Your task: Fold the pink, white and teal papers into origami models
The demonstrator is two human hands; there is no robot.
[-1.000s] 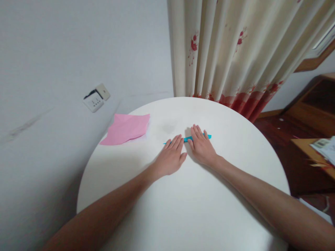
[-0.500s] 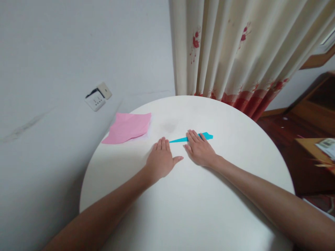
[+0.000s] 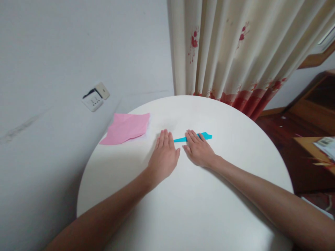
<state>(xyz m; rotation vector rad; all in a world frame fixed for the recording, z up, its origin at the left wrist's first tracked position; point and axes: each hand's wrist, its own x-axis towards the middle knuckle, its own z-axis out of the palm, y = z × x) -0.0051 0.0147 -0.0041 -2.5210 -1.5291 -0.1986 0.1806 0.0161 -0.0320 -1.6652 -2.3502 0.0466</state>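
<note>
A narrow strip of folded blue paper [image 3: 206, 136] lies flat on the white round table [image 3: 199, 209]. It tapers to a thin end on the left and is wider on the right. My right hand [image 3: 198, 148] rests palm down across its middle, fingers stretched out, hiding part of it. At the thin left end lies my left hand [image 3: 164, 153], also flat, with fingers extended over or right beside the tip; the very end is hidden there.
Pink paper sheets [image 3: 125, 129] with white beneath lie at the table's left back edge. A wall with a socket [image 3: 93, 101] stands to the left, a floral curtain [image 3: 222, 52] behind. A wooden surface with packages [image 3: 326, 146] is at the right.
My left hand has slid slightly forward and right, now covering more of the thin end, with its thumb closer in. My right hand stays in place on the paper.
</note>
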